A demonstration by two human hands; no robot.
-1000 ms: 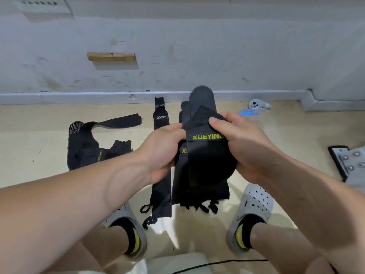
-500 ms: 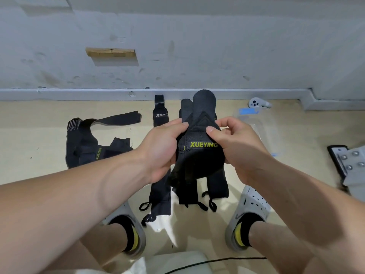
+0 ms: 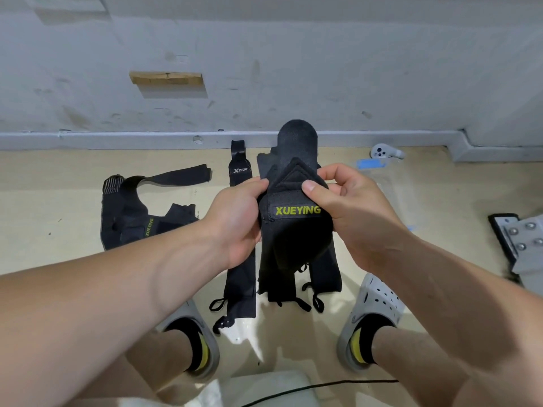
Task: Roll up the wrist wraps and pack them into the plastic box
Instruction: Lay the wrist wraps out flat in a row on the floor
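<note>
A black wrist wrap (image 3: 293, 230) with yellow XUEYING lettering is held up in front of me, partly rolled. My left hand (image 3: 238, 221) grips its left side, and my right hand (image 3: 349, 210) pinches its upper right edge with thumb on top. Below it on the floor lie flat black wraps (image 3: 326, 277) with string loops, and a long XTEP wrap (image 3: 239, 292) beside them. A clear plastic box (image 3: 390, 183) with a blue label lies on the floor behind my right hand, partly hidden.
A heap of black wraps (image 3: 138, 218) lies at the left. A white controller (image 3: 385, 152) sits by the wall skirting. A metal plate with bolts (image 3: 523, 242) is at the right edge. My feet in grey clogs (image 3: 373, 315) stand below; a black cable (image 3: 320, 387) runs near.
The held wrap has been rolled tighter and lifted slightly. My right thumb shifted onto the top fold and my left fingers moved around the left side.
</note>
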